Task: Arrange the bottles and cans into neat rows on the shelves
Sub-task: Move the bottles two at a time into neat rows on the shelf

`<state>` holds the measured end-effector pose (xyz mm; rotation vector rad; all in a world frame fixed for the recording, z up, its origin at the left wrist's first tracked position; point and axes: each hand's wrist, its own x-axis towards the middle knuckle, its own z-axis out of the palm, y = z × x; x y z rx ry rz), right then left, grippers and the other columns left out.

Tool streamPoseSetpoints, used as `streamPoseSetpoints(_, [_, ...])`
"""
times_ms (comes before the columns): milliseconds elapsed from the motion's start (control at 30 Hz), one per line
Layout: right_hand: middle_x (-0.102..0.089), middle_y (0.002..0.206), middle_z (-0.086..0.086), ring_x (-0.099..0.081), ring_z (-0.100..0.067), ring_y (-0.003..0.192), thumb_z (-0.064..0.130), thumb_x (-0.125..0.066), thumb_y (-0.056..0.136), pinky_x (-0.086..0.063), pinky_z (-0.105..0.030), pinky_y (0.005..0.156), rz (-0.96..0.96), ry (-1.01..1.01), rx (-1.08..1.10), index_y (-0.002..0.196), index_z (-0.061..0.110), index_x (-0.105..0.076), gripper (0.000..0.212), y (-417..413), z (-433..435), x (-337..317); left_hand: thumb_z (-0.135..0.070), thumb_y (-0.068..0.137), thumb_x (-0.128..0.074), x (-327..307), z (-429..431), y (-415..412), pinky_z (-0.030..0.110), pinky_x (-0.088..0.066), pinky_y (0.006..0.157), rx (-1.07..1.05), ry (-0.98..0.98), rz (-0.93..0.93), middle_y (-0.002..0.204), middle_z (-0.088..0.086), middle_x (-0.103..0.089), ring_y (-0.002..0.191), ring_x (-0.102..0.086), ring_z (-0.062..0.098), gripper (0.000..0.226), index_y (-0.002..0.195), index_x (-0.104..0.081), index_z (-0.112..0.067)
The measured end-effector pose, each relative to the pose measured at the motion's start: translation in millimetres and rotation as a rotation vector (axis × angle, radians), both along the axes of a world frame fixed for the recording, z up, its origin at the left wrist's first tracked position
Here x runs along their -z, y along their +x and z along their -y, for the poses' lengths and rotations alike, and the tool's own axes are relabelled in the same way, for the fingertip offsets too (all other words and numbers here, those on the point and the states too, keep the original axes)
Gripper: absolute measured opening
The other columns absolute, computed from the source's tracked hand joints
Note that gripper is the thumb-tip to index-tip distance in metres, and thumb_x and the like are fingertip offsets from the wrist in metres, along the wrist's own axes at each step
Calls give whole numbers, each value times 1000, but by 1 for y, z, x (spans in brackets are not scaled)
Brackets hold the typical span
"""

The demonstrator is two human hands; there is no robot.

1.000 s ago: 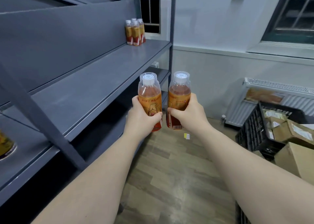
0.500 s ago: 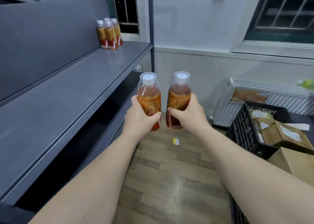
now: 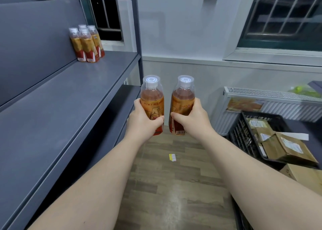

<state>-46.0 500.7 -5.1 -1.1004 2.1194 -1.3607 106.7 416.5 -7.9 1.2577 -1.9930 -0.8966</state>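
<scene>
My left hand [image 3: 142,123] grips an upright orange drink bottle [image 3: 152,99] with a clear cap. My right hand [image 3: 193,121] grips a second, matching bottle [image 3: 183,99] right beside it. Both bottles hang in the air over the floor, just right of the grey metal shelf [image 3: 73,97]. Several like bottles [image 3: 86,44] stand grouped at the shelf's far end, against its back panel.
A lower shelf [image 3: 122,99] lies beneath the grey one. A black crate [image 3: 244,139] with cardboard parcels sits on the right, in front of a white radiator [image 3: 271,97]. A small yellow slip [image 3: 172,157] lies on the wooden floor.
The view has moved along the shelf toward its far end; the grouped bottles look nearer and larger. Both hands still hold their bottles the same way.
</scene>
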Motion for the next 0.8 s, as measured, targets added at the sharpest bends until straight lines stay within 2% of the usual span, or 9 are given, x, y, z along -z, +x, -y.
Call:
streamPoseSetpoints(367, [-61, 116, 8, -60, -17, 107, 39, -80, 80, -53, -39, 91, -6, -12, -42, 126, 28, -42, 61, -90, 83, 8, -46, 78, -79, 7, 78, -84, 39, -55, 89, -29, -13, 9, 127, -2, -57, 115, -57, 22, 82, 138, -29, -27])
streamPoseSetpoints(467, [-61, 116, 8, -60, -16, 107, 39, -80, 79, -53, -39, 91, 0, -18, -60, 126, 28, -43, 61, -123, 108, 3, -47, 77, -79, 2, 99, -116, 30, -54, 72, -36, -1, 7, 126, -3, -56, 115, -57, 23, 81, 138, -29, -29])
streamPoseSetpoints(533, [-61, 117, 7, -59, -16, 107, 38, -80, 80, -52, -37, 90, 8, -27, -68, 128, 27, -43, 62, -145, 124, -1, -47, 76, -79, -1, 113, -137, 29, -53, 69, -45, -5, 6, 126, -3, -56, 116, -56, 24, 81, 137, -29, -30])
streamPoseSetpoints(600, [-60, 118, 6, -58, -17, 107, 37, -80, 81, -51, -35, 87, 8, -27, -76, 129, 26, -42, 62, -164, 137, -3, -45, 77, -80, -4, 126, -156, 38, -57, 82, -57, -11, -12, 127, -2, -56, 118, -56, 24, 81, 138, -29, -28])
streamPoseSetpoints(667, [-60, 119, 5, -58, -18, 107, 37, -80, 81, -50, -34, 87, 9, -25, -79, 130, 25, -42, 62, -182, 150, -3, -43, 78, -80, -7, 138, -172, 44, -54, 95, -61, -15, -20, 128, -2, -56, 117, -56, 22, 82, 140, -29, -26])
streamPoseSetpoints(800, [-60, 121, 3, -58, -19, 109, 34, -80, 82, -49, -32, 85, 28, -26, -78, 131, 23, -42, 63, -210, 178, -2, -43, 78, -81, -7, 165, -195, 47, -52, 98, -64, -10, -9, 128, -2, -56, 118, -56, 23, 82, 139, -30, -25])
